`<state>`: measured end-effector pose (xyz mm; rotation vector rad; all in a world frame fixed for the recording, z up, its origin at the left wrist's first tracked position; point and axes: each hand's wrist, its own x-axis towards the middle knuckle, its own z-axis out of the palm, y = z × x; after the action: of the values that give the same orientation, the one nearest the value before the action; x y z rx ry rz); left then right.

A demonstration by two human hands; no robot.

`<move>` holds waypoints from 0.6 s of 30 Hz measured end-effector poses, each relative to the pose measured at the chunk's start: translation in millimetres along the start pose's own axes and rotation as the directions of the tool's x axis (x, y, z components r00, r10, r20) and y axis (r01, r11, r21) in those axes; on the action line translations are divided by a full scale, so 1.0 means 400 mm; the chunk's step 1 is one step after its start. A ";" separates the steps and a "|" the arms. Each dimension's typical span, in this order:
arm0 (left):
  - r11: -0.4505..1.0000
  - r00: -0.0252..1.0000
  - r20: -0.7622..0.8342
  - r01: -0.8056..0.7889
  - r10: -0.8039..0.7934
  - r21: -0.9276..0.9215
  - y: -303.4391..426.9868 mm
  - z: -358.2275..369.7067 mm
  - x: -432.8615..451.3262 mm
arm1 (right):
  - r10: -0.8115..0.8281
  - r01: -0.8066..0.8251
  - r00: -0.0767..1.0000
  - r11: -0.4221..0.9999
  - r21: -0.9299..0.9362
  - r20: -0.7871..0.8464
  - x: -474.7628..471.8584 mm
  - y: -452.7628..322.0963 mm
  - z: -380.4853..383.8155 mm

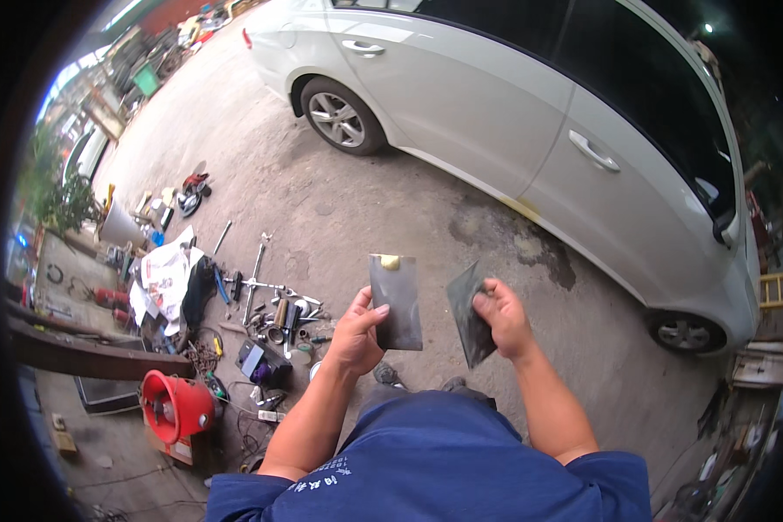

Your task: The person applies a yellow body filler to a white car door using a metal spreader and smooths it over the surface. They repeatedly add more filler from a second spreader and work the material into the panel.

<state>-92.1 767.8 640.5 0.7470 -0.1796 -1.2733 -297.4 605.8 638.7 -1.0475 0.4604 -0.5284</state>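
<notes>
My left hand (360, 329) holds a flat grey rectangular plate (399, 307) by its left edge, thumb on its face. A dab of pale yellow paste (389, 262) sits at the plate's far edge. In my right hand (506, 316) is a second thin dark plate (466, 316), gripped at its right edge and tilted. The two plates are apart, held above the concrete floor. Beyond them stands a white car (470, 111), with a yellowish patch (521, 207) low on its side near the seam between the doors.
On the floor to the left lie a four-way lug wrench (254, 282), sockets, cables and other tools. A red bucket-like container (177, 406) is at the lower left, near a dark beam (98, 349). White sheets (164, 277) and a potted plant (65, 202) are farther left.
</notes>
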 end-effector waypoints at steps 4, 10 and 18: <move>0.993 0.998 0.068 0.022 -0.014 -0.116 0.068 -0.045 0.013 | 0.095 -0.060 0.949 0.991 -0.123 0.299 0.033 0.035 0.151; 0.999 0.998 0.062 0.014 -0.011 -0.044 0.146 -0.112 -0.009 | 0.149 -0.097 0.961 0.971 -0.220 0.232 0.171 0.089 0.205; 0.935 0.934 -0.019 -0.355 0.356 0.017 0.232 -0.165 -0.048 | 0.022 -0.016 0.998 0.994 -0.106 0.056 0.215 0.068 0.255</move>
<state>9.9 820.9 651.2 0.7023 -0.2921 -0.9190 -164.7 634.2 648.7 -1.1552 0.4510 -0.4602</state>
